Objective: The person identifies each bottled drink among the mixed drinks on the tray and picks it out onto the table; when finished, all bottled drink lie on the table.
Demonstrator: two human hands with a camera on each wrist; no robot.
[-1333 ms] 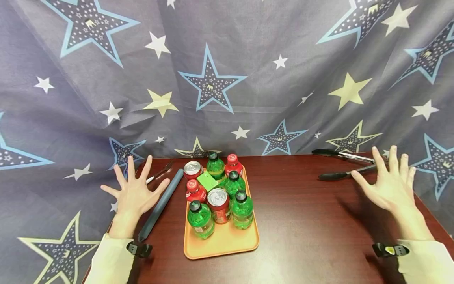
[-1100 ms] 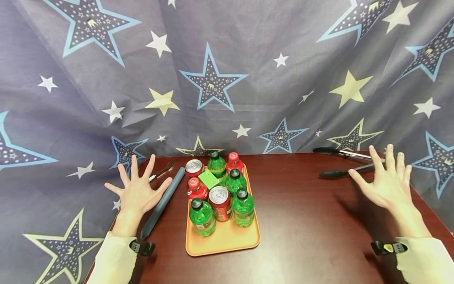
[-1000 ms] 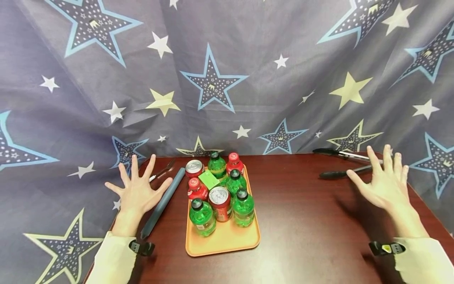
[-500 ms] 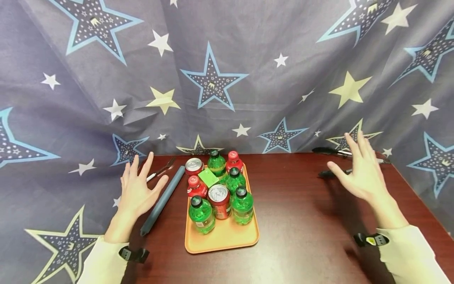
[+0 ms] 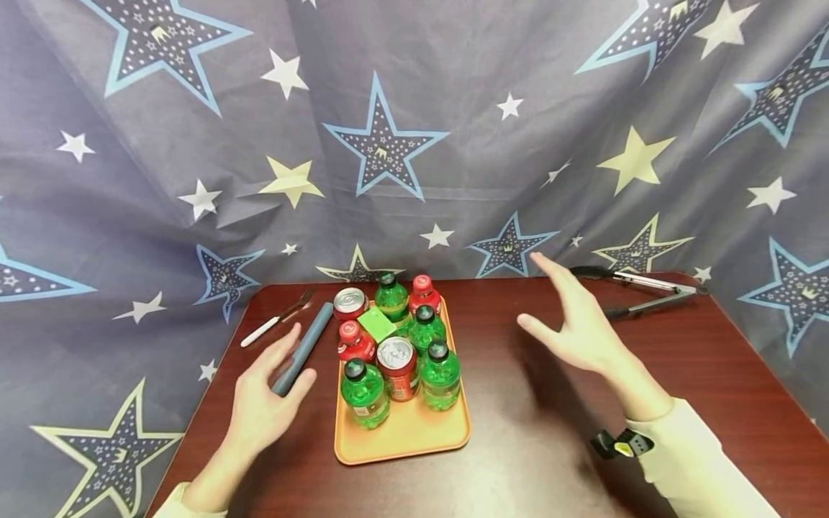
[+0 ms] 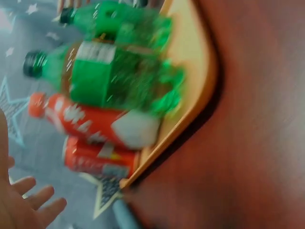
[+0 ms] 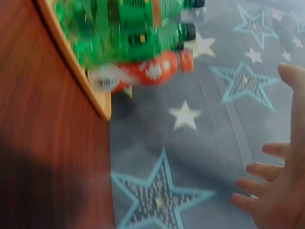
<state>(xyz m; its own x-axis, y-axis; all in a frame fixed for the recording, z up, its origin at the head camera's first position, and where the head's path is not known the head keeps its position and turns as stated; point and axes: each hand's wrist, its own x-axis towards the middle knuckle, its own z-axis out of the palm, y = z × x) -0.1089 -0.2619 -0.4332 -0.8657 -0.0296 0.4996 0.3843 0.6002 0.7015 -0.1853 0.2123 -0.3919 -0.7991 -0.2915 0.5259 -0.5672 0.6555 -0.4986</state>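
An orange tray (image 5: 408,439) lies left of the table's middle. On it stand several green soda bottles (image 5: 441,378), two red-capped bottles (image 5: 357,344) and red cans (image 5: 398,368), with a small bright green block (image 5: 378,324) among them. My left hand (image 5: 262,403) hovers left of the tray, over the lower end of a blue-grey bar (image 5: 304,345), fingers extended and holding nothing. To the tray's right, my right hand (image 5: 583,327) is raised above the table, thumb spread from straight fingers. Both wrist views show the bottles sideways and blurred.
A fork with a white handle (image 5: 260,332) lies at the table's back left. Black-handled tongs (image 5: 654,284) lie spread at the back right. A grey star-printed cloth (image 5: 453,93) hangs behind the table (image 5: 518,460).
Both hands have moved inward toward the tray from wide, splayed positions. The left hand has come lower and nearer; the right has swung well to the left, uncovering the tongs.
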